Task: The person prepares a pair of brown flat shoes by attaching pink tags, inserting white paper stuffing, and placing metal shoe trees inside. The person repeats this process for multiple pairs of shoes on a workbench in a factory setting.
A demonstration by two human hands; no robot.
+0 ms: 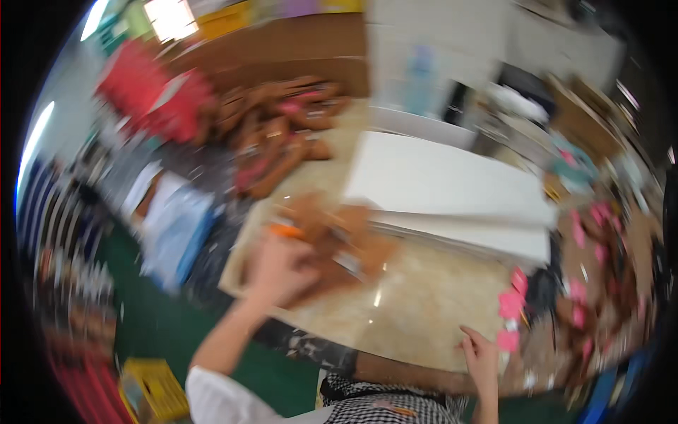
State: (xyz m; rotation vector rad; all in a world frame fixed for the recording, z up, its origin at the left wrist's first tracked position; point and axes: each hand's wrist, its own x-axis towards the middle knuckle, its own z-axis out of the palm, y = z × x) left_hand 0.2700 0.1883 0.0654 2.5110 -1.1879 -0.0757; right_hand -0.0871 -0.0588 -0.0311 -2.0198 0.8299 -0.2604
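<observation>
My left hand (279,272) reaches out over the pale marbled tabletop, smeared by motion. Its fingers look closed on a bunch of brown leather-like pieces (328,251), whose exact kind is too blurred to make out. Something small and orange (286,230) shows at the fingers; I cannot tell whether it is held or worn. Near the front edge, my right hand (482,353) hovers with its fingers apart and nothing visible in them. Pink pieces (511,305) lie just beyond it to the right.
A stack of white sheets (452,177) covers the table's back middle. Behind on the left lies a heap of similar brown pieces (282,134), beside a red bag (152,99). Plastic-wrapped material (173,222) sits at the left edge. Brown and pink pieces (600,283) clutter the right side.
</observation>
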